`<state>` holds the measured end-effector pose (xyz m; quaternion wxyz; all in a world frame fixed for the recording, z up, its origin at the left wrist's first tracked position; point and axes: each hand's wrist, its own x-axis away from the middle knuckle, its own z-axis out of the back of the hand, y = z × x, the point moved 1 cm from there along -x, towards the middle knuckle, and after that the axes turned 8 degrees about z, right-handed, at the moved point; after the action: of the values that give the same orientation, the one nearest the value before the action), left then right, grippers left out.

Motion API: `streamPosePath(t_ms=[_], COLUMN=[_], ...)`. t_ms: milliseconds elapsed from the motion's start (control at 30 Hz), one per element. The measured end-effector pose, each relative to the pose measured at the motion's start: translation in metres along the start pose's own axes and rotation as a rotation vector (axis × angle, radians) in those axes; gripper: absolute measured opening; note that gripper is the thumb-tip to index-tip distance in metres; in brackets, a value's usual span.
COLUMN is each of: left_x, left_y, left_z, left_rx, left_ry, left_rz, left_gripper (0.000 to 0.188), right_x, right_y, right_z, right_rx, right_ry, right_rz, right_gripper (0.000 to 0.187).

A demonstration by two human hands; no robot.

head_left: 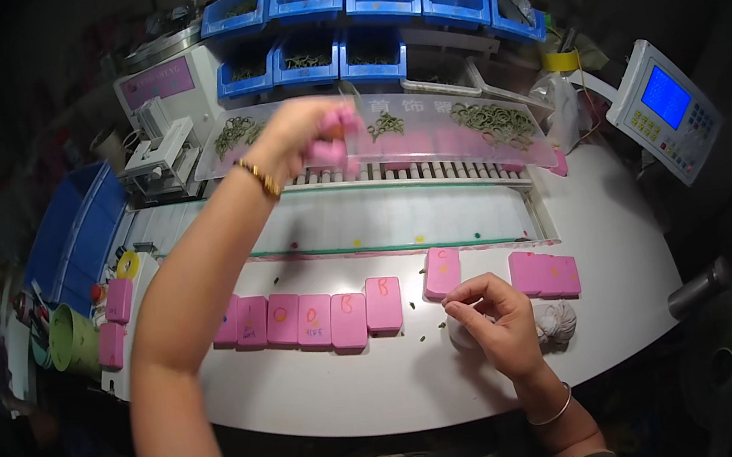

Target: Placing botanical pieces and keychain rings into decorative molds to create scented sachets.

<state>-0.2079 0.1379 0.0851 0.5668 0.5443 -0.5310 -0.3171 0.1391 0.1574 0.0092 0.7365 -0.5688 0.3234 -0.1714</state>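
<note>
Reaching forward over the desk (404,388), the left hand (304,135) is closing its fingers around a small pink block (338,136) above the clear tray (428,134); it looks light, rigid and easily pinched by its sides. The right hand (496,318) is resting near the row of pink blocks (322,316), fingertips pinching something tiny I cannot identify.

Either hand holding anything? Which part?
Left hand is closed around a small pink block, raised over the clear tray; exact grip point is hidden. Right hand pinches something too small to tell.
</note>
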Motion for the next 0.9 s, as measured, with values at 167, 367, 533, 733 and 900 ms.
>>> streamPosePath(t_ms=[167,367,533,733,900], left_x=[-0.011,0.038,0.079,0.099,0.108], left_y=[-0.006,-0.081,-0.120,-0.147,-0.156], left_z=[-0.055,-0.095,-0.104,-0.121,-0.140], left_rx=[0.126,0.433,0.645,0.608,0.445], left_ry=[0.234,0.199,0.140,-0.032,0.160], left_rz=[-0.220,-0.083,0.091,0.070,0.089], left_gripper=[0.033,0.033,0.024,0.027,0.036], right_x=[0.000,0.006,0.014,0.014,0.002], right_y=[-0.003,-0.005,0.000,-0.009,-0.065], right_z=[0.017,0.056,0.057,0.050,0.036], right_rx=[0.306,0.714,0.907,1.102,1.266], right_ry=[0.044,-0.204,-0.624,-0.705,0.038], right_rz=[0.235,0.382,0.374,0.484,0.805], right_gripper=[0.008,0.044,0.072,0.067,0.058])
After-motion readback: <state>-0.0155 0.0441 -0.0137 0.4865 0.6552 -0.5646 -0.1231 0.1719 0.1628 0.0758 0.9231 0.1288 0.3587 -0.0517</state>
